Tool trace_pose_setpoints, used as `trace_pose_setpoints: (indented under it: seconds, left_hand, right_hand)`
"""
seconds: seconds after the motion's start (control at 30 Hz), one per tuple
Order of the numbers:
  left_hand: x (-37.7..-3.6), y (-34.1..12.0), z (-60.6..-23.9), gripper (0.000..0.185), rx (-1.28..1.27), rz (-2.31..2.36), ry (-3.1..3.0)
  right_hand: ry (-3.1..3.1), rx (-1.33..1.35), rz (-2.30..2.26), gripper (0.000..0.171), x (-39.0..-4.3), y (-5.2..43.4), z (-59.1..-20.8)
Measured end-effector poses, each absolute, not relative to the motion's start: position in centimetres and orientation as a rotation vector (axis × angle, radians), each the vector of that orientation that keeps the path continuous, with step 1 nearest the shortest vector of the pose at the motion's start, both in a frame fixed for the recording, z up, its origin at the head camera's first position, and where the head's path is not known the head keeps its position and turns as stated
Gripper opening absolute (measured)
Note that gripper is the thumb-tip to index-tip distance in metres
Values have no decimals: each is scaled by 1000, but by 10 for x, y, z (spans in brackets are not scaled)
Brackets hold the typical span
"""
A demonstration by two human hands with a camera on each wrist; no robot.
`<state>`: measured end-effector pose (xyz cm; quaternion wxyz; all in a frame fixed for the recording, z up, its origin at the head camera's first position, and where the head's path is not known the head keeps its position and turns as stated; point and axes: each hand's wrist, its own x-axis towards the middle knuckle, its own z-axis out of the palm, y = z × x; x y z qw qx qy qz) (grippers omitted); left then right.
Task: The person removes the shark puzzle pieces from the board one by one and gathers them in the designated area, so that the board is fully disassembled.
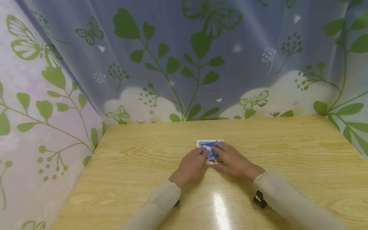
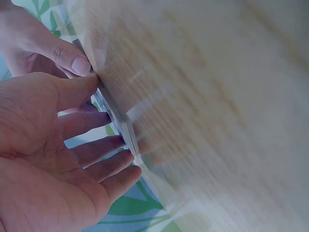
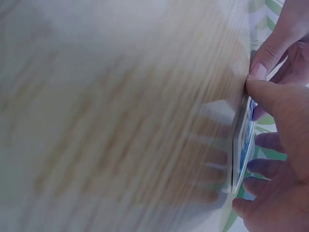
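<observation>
A small picture board (image 1: 211, 155), blue with a white border, lies flat on the wooden table. My left hand (image 1: 192, 164) rests over its left side, fingers extended, with the index fingertip on the picture. Over the right side lies my right hand (image 1: 236, 162), its fingers spread across the surface. Both thumbs meet at the near edge. In the left wrist view, the left fingertips touch the thin pale edge of the board (image 2: 126, 129). The right wrist view shows the right fingers loosely bent along the board's side (image 3: 238, 152). Much of the picture is hidden under the hands.
The light wood table (image 1: 138, 153) reaches back to a blue curtain (image 1: 247, 51) printed with green leaves and butterflies. A pale pink printed curtain (image 1: 26, 83) hangs at the left. Under the right sleeve is a small black device (image 1: 260, 200).
</observation>
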<state>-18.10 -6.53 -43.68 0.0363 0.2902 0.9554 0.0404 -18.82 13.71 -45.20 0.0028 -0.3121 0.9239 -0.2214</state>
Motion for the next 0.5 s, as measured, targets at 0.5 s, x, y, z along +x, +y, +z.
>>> trace_pose_setpoints:
  seconds: [0.5]
  left_hand:
    - [-166, -67, -436, 49, 970, 115, 2964]
  right_hand:
    - [2793, -1078, -769, 59, -177, 135, -450]
